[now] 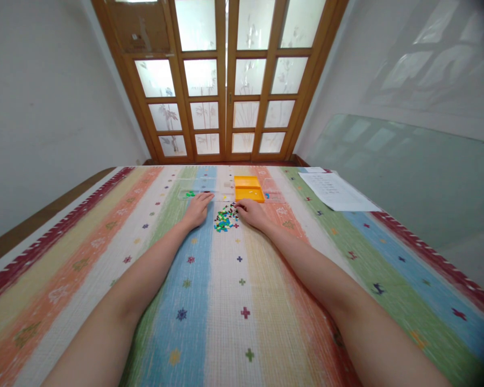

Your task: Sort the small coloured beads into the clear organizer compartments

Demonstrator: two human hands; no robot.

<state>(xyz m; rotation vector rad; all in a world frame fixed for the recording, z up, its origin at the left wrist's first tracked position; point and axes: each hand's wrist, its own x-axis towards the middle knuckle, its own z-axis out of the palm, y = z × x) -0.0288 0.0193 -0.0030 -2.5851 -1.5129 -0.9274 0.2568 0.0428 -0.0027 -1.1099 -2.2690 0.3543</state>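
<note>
A loose pile of tiny coloured pieces [225, 219], mostly green, blue, yellow and dark, lies on the striped tablecloth [226, 279]. At its right edge is my right hand [251, 212], fingers bent together at the dark pieces; anything between the fingertips is too small to make out. My left hand [198, 208] rests left of the pile, its fingers stretched forward to the near edge of a clear plastic tray [180, 194]. Green pieces [190, 194] lie in that tray, with dark red ones [206, 192] just beyond my left fingertips.
Behind my right hand stands an opened orange box [262, 198] with a few small pale pieces inside. Several blue pieces [267, 195] sit just right of it, by clear plastic. Printed paper sheets [334, 191] lie at the back right. Wooden glazed doors [228, 107] rise beyond the table.
</note>
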